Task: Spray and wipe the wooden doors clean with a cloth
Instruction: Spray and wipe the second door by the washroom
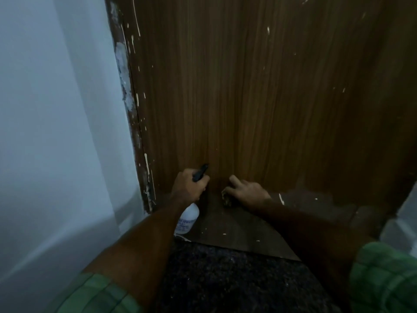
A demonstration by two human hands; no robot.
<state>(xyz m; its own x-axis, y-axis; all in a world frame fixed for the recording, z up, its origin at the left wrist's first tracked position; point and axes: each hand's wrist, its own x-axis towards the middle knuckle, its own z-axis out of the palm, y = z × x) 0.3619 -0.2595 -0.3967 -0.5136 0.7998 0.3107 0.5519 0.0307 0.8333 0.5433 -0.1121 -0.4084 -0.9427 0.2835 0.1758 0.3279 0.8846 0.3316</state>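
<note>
A brown wooden door (248, 91) with white paint flecks fills the view ahead. My left hand (188, 187) grips the neck of a white spray bottle (187, 220), its black nozzle (200, 172) pointing at the door's lower part. My right hand (247, 193) is low on the door near its bottom edge, fingers over a small dark cloth (226, 197) that it presses against the wood. Most of the cloth is hidden under the hand.
A pale wall (56, 132) stands on the left, meeting a chipped door frame (135, 132). Dark speckled floor (225, 279) lies below. A grey ledge (404, 218) shows at the right edge. Green sleeves sit at both lower corners.
</note>
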